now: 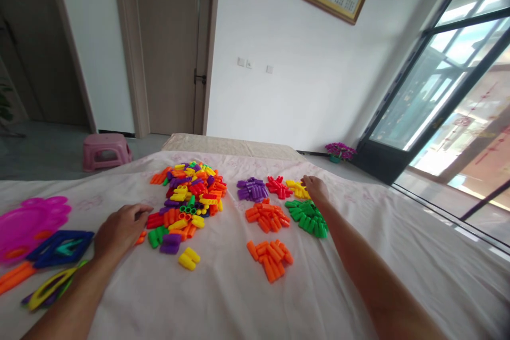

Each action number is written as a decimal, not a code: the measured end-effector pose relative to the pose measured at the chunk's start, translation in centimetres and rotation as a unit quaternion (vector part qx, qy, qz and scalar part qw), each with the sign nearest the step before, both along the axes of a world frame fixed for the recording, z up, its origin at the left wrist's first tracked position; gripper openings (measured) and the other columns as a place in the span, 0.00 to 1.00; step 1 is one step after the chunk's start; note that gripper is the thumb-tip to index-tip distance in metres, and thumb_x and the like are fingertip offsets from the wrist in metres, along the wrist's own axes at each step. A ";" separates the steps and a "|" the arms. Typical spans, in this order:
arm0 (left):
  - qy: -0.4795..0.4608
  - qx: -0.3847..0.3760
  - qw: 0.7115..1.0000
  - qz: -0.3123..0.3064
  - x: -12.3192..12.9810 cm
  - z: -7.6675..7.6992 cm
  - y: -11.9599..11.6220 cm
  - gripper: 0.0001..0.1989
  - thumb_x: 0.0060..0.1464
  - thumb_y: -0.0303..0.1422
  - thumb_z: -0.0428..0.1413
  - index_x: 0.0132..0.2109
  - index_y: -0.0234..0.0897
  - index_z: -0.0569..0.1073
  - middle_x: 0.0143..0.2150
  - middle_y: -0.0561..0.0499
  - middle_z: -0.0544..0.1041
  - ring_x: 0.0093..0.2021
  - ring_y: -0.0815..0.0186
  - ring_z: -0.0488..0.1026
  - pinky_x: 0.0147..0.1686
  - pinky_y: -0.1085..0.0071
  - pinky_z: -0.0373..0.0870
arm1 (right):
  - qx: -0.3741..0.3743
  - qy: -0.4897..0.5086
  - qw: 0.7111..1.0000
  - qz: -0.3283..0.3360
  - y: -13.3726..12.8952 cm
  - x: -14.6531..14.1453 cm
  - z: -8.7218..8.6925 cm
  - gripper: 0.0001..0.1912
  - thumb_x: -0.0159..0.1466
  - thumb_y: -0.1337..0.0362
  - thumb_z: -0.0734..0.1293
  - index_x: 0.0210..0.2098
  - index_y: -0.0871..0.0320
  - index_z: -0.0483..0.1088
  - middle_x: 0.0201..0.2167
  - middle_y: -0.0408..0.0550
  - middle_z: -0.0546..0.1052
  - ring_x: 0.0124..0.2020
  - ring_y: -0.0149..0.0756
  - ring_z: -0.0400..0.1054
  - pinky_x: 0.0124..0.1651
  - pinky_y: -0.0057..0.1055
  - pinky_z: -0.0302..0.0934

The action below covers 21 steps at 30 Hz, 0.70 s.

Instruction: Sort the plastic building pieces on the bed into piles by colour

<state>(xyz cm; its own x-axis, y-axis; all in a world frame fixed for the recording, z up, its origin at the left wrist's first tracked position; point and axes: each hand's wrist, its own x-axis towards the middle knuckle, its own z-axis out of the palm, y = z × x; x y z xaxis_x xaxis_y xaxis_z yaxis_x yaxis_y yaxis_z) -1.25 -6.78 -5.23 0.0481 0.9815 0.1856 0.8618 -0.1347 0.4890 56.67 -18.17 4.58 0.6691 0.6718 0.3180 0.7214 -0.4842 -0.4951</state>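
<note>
Outstretched bare forearms point(370, 271) lie nearest my camera. Small yellow plastic tubes point(296, 189) sit bunched just left of the right hand point(316, 189), by far the nearer one; their long axes look mixed. Its fingertips are bent over the bunch's edge, and I cannot tell whether they grip one. Red plastic tubes point(279, 187) lie alongside, purple plastic tubes point(252, 189) farther left, and fanned green plastic tubes point(307, 218) crowd the near side, under that wrist. My left hand point(121, 228), fingers loosely parted with nothing visible in them, rests beside the multicoloured plastic heap point(193, 196).
</note>
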 end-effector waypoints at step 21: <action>-0.001 0.016 1.000 0.011 0.5 0.8 -0.9 0.20 0.61 0.39 0.48 0.48 0.44 0.83 0.55 0.47 0.81 0.52 0.56 0.77 0.48 0.66 0.69 | -0.184 -0.181 0.851 0.457 1.0 -32.6 -1.2 0.15 0.70 0.53 0.66 0.48 0.56 0.75 0.49 0.52 0.78 0.44 0.42 0.75 0.37 0.32 0.62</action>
